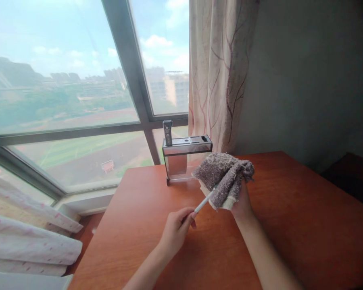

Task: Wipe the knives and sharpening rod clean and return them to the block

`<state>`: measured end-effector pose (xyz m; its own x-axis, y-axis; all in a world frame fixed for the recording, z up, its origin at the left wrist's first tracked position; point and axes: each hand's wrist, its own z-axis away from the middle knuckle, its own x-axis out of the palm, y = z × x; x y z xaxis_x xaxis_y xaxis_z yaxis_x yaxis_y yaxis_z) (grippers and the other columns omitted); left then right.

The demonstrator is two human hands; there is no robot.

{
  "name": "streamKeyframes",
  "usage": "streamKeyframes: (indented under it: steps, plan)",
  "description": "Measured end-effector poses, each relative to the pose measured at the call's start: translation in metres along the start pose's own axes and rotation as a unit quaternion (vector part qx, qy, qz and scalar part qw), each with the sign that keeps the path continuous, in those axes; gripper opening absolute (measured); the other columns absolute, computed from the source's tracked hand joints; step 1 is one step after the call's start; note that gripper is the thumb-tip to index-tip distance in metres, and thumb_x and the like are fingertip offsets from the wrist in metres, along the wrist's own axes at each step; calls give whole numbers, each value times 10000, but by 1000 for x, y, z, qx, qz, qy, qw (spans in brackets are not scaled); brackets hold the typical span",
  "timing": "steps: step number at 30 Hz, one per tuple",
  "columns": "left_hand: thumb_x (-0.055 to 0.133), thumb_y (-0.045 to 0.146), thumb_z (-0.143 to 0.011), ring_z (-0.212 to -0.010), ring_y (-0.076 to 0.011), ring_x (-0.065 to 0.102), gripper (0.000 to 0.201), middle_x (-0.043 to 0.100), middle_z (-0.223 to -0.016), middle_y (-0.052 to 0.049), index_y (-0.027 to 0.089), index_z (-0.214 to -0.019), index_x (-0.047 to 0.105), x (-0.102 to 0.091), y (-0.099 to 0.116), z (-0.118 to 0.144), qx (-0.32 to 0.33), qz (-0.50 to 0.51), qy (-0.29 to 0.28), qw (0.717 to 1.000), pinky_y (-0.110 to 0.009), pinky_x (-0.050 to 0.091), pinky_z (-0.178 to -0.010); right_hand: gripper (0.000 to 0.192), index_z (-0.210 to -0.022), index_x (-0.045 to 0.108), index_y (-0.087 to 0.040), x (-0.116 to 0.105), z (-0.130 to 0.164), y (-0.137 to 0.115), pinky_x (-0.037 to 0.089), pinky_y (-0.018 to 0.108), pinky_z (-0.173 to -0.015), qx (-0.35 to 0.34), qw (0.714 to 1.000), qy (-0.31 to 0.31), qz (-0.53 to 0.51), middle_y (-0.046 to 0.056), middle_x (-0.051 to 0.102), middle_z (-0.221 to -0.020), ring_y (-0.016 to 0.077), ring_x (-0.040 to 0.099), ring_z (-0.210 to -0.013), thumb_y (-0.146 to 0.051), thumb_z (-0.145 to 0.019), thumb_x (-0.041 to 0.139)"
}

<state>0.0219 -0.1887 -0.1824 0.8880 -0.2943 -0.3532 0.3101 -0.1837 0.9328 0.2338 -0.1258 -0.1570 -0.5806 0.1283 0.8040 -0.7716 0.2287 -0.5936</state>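
Over the table, my left hand (181,225) is closed around the pale handle of a slim utensil (202,203). The utensil's far end runs into the folds of a grey-brown fluffy cloth (220,177), which hides its kind. My right hand (242,203) grips that cloth from the right and below, its fingers mostly covered. Behind the cloth stands a clear-sided knife holder (177,167) with a dark frame and a slotted top. One grey handle (167,133) sticks up from the holder's left end.
A reddish-brown wooden table (133,233) lies beneath both hands. Large windows (63,100) rise beyond its far left edge. A patterned curtain (218,72) hangs behind the holder, and another curtain (33,241) is at lower left. A grey wall (305,80) stands to the right.
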Motion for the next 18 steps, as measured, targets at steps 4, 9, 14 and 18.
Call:
streamKeyframes:
  steps: [4, 9, 14, 18]
  plan:
    - [465, 433, -906, -467, -86, 392, 352, 620, -617, -27, 138, -865, 654, 0, -1, 0, -17, 14, -4, 1000, -195, 292, -445, 256, -936, 676, -305, -7, 4, -2, 469, 456, -997, 49, 998, 33, -26, -42, 754, -940, 229, 657, -1020, -465, -736, 667]
    - [465, 438, -906, -454, -85, 402, 351, 620, -627, -27, 141, -858, 646, 1, -2, 0, -27, 25, -9, 999, -194, 291, -430, 257, -918, 681, -289, -7, 8, -3, 471, 451, -991, 36, 998, 49, -26, -41, 753, -950, 231, 660, -1015, -428, -703, 685]
    - [477, 457, -898, -432, -77, 393, 356, 609, -618, -18, 142, -844, 634, 2, -3, 0, -32, 50, -11, 998, -195, 286, -420, 314, -860, 691, -295, -5, 9, -6, 506, 499, -918, 38, 999, 33, -2, -10, 752, -937, 277, 658, -1020, -560, -697, 654]
    - [469, 459, -900, -409, -72, 378, 354, 613, -623, -17, 143, -864, 623, 2, -1, 0, -36, 65, -15, 997, -197, 272, -407, 384, -869, 703, -302, -5, 10, -9, 510, 524, -879, 58, 998, 20, 8, 8, 750, -933, 306, 639, -1050, -639, -715, 602]
